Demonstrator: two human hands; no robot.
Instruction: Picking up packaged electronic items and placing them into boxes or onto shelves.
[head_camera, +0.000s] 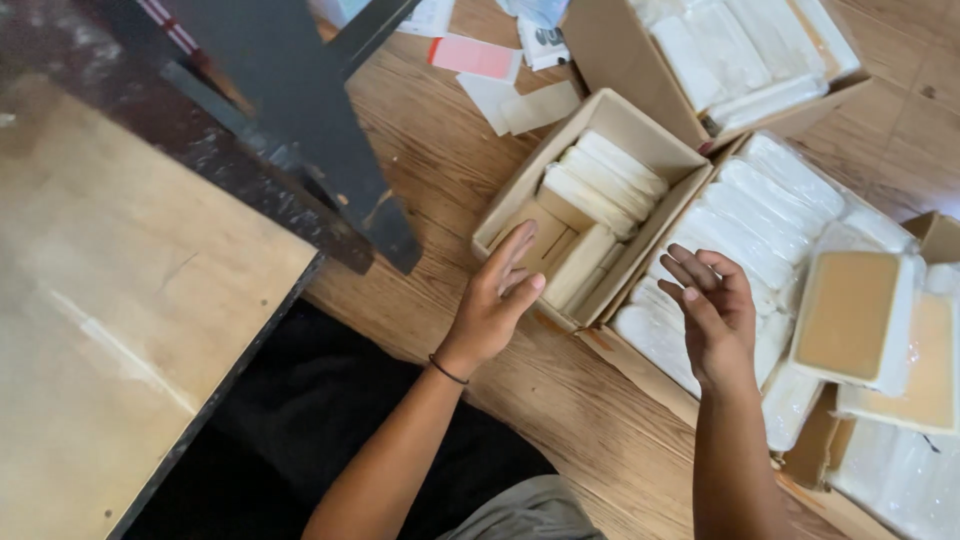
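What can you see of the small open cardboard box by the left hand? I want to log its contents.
The small cardboard box is tan, rectangular and open-topped, lying at an angle on the wooden floor. White wrapped packets fill its far half; flat tan cardboard pieces lie nearer. The left hand reaches over its near corner, fingers spread. A larger box adjoins its right side.

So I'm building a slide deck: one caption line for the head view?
Left hand at the small cardboard box of white packets, right hand open over wrapped packs.
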